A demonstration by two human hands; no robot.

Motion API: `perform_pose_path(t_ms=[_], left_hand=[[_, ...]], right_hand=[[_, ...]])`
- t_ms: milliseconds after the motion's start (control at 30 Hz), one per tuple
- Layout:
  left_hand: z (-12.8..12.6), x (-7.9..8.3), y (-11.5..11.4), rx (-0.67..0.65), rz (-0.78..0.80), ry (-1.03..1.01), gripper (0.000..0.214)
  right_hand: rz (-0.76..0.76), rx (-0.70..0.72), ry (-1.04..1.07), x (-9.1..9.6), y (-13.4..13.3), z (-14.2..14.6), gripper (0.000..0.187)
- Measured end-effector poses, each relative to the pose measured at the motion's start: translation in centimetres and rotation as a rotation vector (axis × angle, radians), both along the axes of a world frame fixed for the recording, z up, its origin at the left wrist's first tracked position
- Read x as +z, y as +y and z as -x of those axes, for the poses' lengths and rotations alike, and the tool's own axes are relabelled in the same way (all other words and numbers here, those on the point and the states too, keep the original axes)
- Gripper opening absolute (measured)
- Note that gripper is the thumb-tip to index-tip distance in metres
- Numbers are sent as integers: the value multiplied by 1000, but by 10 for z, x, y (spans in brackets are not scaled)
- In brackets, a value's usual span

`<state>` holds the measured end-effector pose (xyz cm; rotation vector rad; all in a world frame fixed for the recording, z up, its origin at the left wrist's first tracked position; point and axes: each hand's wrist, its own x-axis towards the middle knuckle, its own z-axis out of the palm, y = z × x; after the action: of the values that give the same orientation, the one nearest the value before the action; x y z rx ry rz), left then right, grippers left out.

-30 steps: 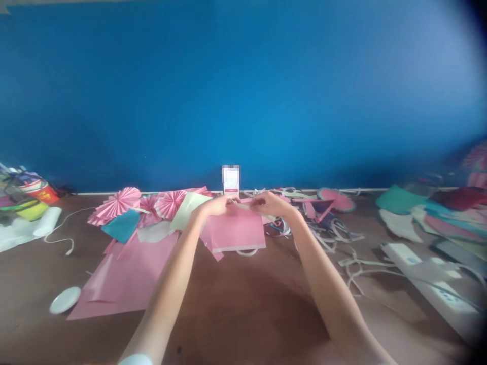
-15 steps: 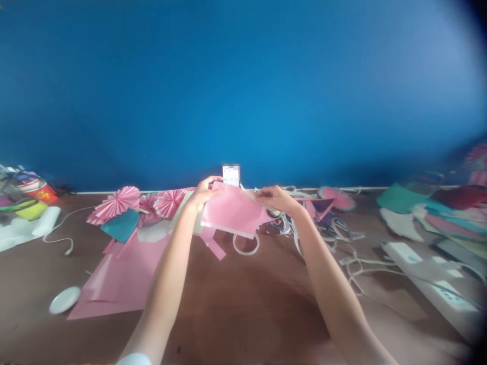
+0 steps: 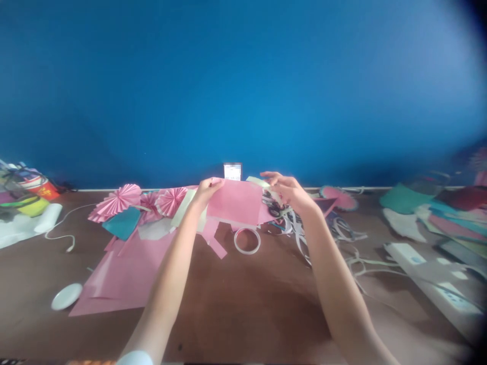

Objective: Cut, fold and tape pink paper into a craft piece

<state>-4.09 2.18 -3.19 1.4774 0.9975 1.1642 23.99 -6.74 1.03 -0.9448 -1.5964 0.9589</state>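
My left hand (image 3: 207, 193) grips the left edge of a pink sheet of paper (image 3: 235, 203), holding it up over the far middle of the table. A pale strip runs along the sheet's lower edge. To the right of the sheet is my right hand (image 3: 285, 190), apart from it, with fingers spread and nothing visible in them. Just below the sheet lies a roll of tape (image 3: 247, 241). Pink pleated paper fans (image 3: 171, 202) and a pale green paper piece (image 3: 183, 209) sit to the left of my left hand.
A large pink sheet (image 3: 122, 276) and a white round disc (image 3: 66, 297) lie at left. Tangled white strips (image 3: 299, 233) are below my right hand. A power strip (image 3: 433, 276) with cables lies at right. A lit screen (image 3: 233, 171) stands against the blue wall (image 3: 243, 91).
My right hand has let go of the pink sheet's right side and moved slightly right, its fingers opening. The sheet now hangs more level in my left hand.
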Motion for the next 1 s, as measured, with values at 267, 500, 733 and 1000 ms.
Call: perform_pose_path(t_ms=[267, 500, 733, 1000], left_hand=[[-12, 9, -9, -154, -99, 192, 44], [-30, 21, -24, -346, -18, 182, 49], [-27, 14, -17, -335, -38, 161, 47], [-29, 14, -15, -341, -177, 95, 49]], right_hand=[[-51, -54, -178, 11, -7, 23, 23], [-44, -2, -57, 4, -6, 47, 37], [-34, -86, -7, -3, -1, 41, 36], [-11, -174, -17, -5, 1, 47, 29]])
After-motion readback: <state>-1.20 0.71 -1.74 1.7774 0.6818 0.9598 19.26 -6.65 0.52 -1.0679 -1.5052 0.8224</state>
